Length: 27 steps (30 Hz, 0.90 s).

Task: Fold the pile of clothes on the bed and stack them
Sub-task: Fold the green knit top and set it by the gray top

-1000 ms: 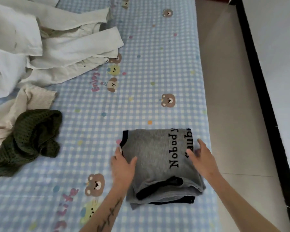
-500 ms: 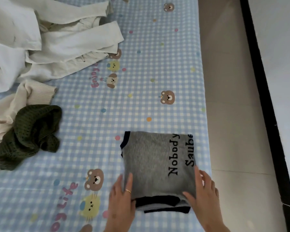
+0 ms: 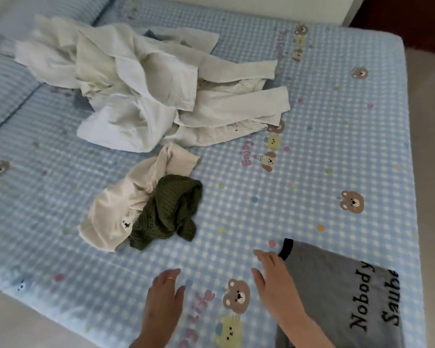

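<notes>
Clothes (image 3: 146,96) unfolded; both hands — left hand (image 3: 162,301), right hand (image 3: 274,288) — empty.

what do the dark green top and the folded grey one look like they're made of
The dark green top looks like a chunky open knit, probably wool or acrylic: a coarse looped texture shows. The folded grey top looks like smooth matte jersey, likely cotton, with printed black lettering.
</notes>
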Motion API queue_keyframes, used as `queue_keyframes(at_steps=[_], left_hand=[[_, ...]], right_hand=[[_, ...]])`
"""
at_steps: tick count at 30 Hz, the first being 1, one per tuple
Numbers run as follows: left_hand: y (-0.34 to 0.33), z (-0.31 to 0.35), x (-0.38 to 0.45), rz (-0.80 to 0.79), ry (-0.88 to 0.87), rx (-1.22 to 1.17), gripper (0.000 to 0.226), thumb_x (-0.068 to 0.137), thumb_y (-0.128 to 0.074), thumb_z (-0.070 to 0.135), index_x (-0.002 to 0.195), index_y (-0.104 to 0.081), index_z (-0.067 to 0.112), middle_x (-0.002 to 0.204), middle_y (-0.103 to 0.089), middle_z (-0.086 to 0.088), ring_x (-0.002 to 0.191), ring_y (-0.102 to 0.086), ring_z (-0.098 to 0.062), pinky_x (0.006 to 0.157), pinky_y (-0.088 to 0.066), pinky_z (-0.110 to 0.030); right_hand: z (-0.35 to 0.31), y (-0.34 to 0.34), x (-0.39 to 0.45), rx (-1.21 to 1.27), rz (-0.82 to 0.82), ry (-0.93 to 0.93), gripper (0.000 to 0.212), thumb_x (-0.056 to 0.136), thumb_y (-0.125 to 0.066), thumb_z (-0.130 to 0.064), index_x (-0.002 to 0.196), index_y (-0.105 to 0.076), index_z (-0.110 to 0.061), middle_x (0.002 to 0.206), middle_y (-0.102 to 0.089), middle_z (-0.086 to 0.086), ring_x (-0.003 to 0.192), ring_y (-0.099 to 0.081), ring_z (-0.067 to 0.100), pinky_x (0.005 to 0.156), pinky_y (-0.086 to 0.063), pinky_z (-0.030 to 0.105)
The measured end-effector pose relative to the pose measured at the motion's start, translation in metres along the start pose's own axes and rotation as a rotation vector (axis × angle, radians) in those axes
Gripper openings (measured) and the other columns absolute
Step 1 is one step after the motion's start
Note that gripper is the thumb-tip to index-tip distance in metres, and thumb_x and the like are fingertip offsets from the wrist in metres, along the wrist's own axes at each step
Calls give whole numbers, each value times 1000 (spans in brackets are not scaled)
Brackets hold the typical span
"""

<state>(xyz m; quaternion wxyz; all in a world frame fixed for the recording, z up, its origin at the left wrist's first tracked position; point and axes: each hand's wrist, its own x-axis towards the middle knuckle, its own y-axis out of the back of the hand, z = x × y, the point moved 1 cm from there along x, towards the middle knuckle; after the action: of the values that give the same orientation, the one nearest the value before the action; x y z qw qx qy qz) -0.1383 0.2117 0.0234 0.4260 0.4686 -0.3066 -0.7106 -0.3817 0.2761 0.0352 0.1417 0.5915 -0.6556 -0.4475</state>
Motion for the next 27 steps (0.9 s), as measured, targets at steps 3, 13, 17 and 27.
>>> queue_keyframes(at_steps=[3, 13, 17, 27], left_hand=[[32, -38, 60, 71, -8, -4, 43, 81, -69, 8, 122, -58, 1, 124, -57, -15, 116, -52, -35, 96, -44, -44], [54, -93, 177, -28, -274, 137, 68, 87, -54, 10, 148, -27, 21, 147, -30, -12, 130, -36, -29, 108, -34, -37], [76, -97, 196, -34, -286, -18, 34, 89, -55, 9, 123, -58, 12, 116, -53, -8, 109, -50, -27, 91, -45, -39], [129, -49, 115, -105, -453, -473, 21, 90, -57, 6, 109, -60, 14, 96, -50, 10, 84, -51, 1, 73, -40, -10]], right_hand=[[-66, -37, 57, 82, -20, 80, 40, 100, -40, -28, 139, -37, -21, 133, -41, -5, 124, -38, 11, 96, -35, 19], [-174, -136, 166, 107, -78, -140, 43, 92, -56, -33, 128, -43, -15, 121, -49, 1, 113, -46, 19, 95, -43, 32], [-180, -131, 172, 234, 45, -328, 21, 94, -53, -22, 113, -53, -12, 106, -60, 4, 96, -56, 17, 82, -47, 29], [-196, -27, 86, 400, 370, -446, 6, 97, -45, -26, 96, -51, -26, 95, -56, -6, 86, -56, 8, 71, -44, 28]])
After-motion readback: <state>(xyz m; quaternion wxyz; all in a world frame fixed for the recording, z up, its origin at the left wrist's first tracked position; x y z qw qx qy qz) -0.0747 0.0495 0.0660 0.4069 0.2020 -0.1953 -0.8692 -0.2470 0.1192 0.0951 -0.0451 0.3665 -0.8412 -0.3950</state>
